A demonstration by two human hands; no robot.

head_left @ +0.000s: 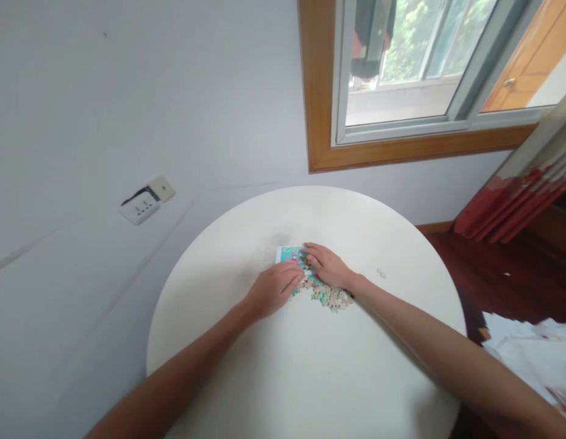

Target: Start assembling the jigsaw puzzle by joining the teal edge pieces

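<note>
A small partly joined jigsaw puzzle (288, 253) in teal and pink lies near the middle of a round white table (310, 366). A heap of several loose puzzle pieces (332, 297) sits just in front of it. My left hand (272, 289) rests on the puzzle's near edge, fingers bent and pressed together over the pieces. My right hand (326, 266) lies on the puzzle's right side, fingers pointing left and pressing down flat on it. What the left fingers pinch, if anything, is hidden.
One stray piece (380, 272) lies to the right of my right hand. A wall socket (146, 200) is on the grey wall at left. A wood-framed window (420, 79) is behind the table, a red and cream curtain (521, 189) at right, white papers (530, 347) on the dark floor.
</note>
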